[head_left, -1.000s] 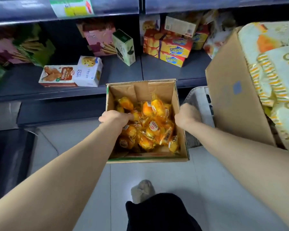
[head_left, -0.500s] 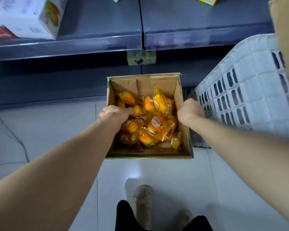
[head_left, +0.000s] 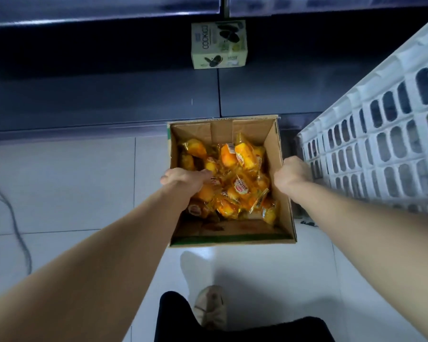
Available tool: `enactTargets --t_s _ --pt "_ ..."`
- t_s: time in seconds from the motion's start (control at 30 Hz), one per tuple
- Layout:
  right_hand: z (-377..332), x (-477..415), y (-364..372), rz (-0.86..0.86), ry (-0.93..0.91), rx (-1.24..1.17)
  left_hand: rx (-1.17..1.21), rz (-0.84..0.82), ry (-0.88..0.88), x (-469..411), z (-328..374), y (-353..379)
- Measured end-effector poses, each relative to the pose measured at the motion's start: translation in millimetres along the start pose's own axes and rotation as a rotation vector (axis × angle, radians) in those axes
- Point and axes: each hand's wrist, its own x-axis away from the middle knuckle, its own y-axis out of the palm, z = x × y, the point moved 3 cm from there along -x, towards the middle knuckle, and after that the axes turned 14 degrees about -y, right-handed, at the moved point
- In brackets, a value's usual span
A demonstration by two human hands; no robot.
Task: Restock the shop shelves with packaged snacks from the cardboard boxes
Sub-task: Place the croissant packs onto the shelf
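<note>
Squarely in the middle of the view sits the open cardboard box [head_left: 275, 146], its flaps folded away and its mouth facing up. Yellow and orange snack packets [head_left: 242, 156] lie loose in a heap inside, piled towards the box's twelve o'clock end, with bare cardboard showing at its six o'clock end.

The left hand [head_left: 183, 178] grips the box's nine o'clock wall, its fingers curled over the rim and down among the packets. The right hand [head_left: 290, 175] grips the three o'clock wall the same way, knuckles up, with the fingertips hidden behind the cardboard. Both forearms reach in from the bottom corners of the view. Whether the box's base touches the floor cannot be told.

At two to three o'clock from the box, just beside the right hand, stands a white plastic crate [head_left: 381, 144] with slotted sides. At twelve o'clock runs a dark grey shelf [head_left: 84, 99], and on it, back in the shadow, stands a pale green cookie box [head_left: 219, 44]. Pale floor tiles [head_left: 59, 181] spread out at nine o'clock, crossed at the far edge by a thin dark cable [head_left: 13, 218]. At six o'clock a beige shoe [head_left: 210, 307] shows beside dark trousers [head_left: 245, 329].
</note>
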Motion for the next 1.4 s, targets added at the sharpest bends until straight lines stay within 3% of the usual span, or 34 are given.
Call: enactTargets --t_s 0.13,0.37,0.67,0.93,1.13,1.4 --pt "-11.3 6.9 -13.4 0.001 0.042 -0.035 0.029 -0.076 0.018 15.1 1.1 -12.4" --pt "-81.4 66.3 -99.6 0.04 -0.14 -0.175 -0.012 -0.036 0.335 135.1 43.1 -73.8" --pt "-147.6 221.8 -322.9 0.243 -0.447 -0.274 -0.041 0.112 0.814 399.3 46.5 -208.5" --pt "-137.2 378.3 -541.0 0.542 -0.661 -0.142 -0.079 0.275 1.198 641.3 29.2 -300.8" --pt "-95.6 455.4 -635.2 0.704 -0.621 -0.079 -0.234 0.342 1.421 760.6 19.8 -313.3" --pt "-46.6 497.4 -674.0 0.776 -0.415 -0.131 -0.393 0.214 1.534 830.4 33.7 -268.7"
